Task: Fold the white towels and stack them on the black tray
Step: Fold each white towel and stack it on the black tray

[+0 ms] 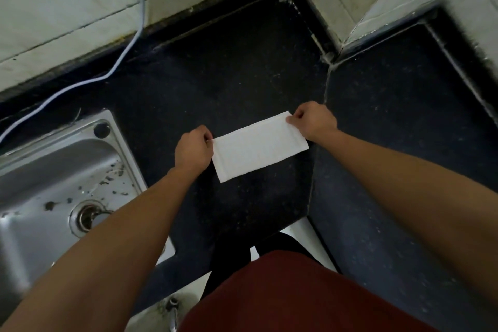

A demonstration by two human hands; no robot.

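**A:** What step is in hand here?

**B:** Seen from above, a person stands at a dark bench holding one white towel stretched between both hands. The left hand pinches the towel's left short end, with fingers curled and thumb on the cloth. The right hand pinches the far right corner in the same way. The towel is a long, narrow rectangle held over the middle of the bench. I cannot tell whether it rests on the surface or hangs just above it. It looks mid-fold to me, probably already halved lengthwise.

**A:** What does the next move call for?

**B:** Probably bringing one short end across to meet the other, with the edges lined up. The folded towel would then go to the black tray, which is not in view, so it would have to be found first.

**A:** How many of each thing are there?

**B:** There is one towel and two hands. One steel sink sits at the left with one drain. One pale cable trails down the tiled wall onto the bench. No tray or stack can be seen.
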